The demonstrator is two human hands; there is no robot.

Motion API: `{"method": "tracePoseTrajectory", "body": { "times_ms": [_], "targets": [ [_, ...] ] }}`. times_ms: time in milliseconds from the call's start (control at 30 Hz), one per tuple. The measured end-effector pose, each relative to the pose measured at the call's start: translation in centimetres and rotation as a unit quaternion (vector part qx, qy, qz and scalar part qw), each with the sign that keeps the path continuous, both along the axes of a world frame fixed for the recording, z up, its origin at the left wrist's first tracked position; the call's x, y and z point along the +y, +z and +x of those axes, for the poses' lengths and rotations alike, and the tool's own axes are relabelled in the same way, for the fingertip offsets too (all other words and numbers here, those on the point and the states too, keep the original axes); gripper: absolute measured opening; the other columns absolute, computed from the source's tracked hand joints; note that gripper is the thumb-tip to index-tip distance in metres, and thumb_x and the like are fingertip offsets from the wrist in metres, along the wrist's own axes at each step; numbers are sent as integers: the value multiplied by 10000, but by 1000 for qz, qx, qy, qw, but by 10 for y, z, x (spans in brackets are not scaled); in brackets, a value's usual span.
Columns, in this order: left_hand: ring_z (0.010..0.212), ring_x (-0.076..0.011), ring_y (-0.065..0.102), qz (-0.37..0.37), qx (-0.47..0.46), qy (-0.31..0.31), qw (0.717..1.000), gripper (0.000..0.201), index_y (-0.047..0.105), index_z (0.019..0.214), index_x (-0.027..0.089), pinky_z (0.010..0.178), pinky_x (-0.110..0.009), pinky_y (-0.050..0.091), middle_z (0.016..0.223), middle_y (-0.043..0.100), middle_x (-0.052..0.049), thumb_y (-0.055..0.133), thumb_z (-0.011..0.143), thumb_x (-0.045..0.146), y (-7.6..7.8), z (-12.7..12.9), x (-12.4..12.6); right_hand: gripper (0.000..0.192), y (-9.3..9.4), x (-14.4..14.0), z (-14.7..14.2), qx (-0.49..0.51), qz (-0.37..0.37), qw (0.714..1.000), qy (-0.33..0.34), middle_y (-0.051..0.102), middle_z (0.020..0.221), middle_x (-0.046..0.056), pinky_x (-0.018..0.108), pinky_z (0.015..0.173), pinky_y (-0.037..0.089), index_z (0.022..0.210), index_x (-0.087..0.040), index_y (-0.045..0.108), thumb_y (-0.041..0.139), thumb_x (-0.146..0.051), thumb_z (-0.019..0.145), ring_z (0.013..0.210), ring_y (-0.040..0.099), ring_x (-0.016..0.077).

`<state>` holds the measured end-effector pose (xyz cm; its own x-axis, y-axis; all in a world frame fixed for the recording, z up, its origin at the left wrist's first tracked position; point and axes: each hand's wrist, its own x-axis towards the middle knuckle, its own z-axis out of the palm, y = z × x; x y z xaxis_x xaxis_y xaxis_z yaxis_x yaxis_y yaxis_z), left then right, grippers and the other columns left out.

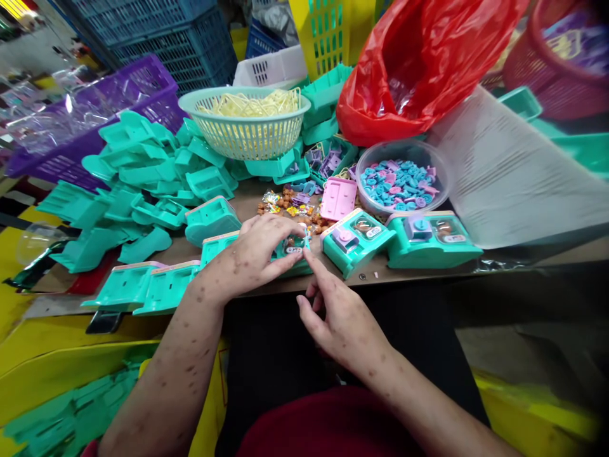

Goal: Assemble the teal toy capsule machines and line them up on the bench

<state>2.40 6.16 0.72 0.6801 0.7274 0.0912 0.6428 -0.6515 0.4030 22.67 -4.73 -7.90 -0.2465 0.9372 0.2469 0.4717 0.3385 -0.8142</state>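
My left hand (259, 254) is wrapped over a teal toy capsule machine (294, 247) at the table's front edge, its thumb and fingers around the clear window. The index finger of my right hand (340, 314) reaches out to the right side of this toy, while its thumb stays apart and the other fingers curl. No object shows in the right hand. Just right lie two similar toy machines (359, 238) with lilac dials and brown figures behind clear windows. Left of my left hand, open teal housings (174, 285) stand in a row.
A pile of teal housings (152, 165) fills the left. Behind are a basket of cream parts (245, 127) and a red bag (380, 114). A clear tub (445, 168) holds blue and pink dials beside a pink panel (339, 198). Small brown figures (288, 200) lie in the middle.
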Motion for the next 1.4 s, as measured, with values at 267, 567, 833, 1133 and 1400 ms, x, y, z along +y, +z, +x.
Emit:
{"method": "tracePoseTrajectory", "body": {
  "times_ms": [267,567,833,1133,1400],
  "targets": [
    [1384,-309,629,32,-38,-8,999,377,676,1377,235,1188,-486,508,1418,705,-105,713,1019,349,-7,-2,9,874,5,1,1,-45,-72,996,18,751,943,-7,363,698,614,1801,-268,150,593,-263,1048,792,733,220],
    [1362,-290,650,26,-63,-20,998,316,777,1341,252,1175,-475,547,1413,731,-107,682,1075,394,-12,-3,8,793,3,-4,-2,-30,25,998,-52,485,1611,226,557,1166,610,1776,-211,255,597,-239,1061,1456,596,349],
    [1420,-278,615,18,-25,-48,998,337,750,1414,263,1216,-481,516,1479,687,-113,588,1131,348,-7,-5,8,901,3,1,-1,-17,60,998,-23,353,1799,176,595,1306,491,1809,-279,82,582,-175,1066,1696,334,326],
    [1397,-283,662,1,-37,12,999,373,728,1427,278,1218,-491,528,1473,739,-73,678,1088,426,-12,-4,9,665,13,9,-1,-84,79,992,-48,538,1671,207,555,1294,508,1698,-159,408,560,-159,1050,1628,463,335],
    [1455,-285,622,35,-12,7,999,354,709,1412,219,1255,-504,503,1496,722,-106,655,1099,375,-14,-1,4,540,30,16,-8,-171,71,980,-70,607,1601,272,541,1119,638,1567,-32,546,525,-174,1046,1432,658,381]
  ]
}}
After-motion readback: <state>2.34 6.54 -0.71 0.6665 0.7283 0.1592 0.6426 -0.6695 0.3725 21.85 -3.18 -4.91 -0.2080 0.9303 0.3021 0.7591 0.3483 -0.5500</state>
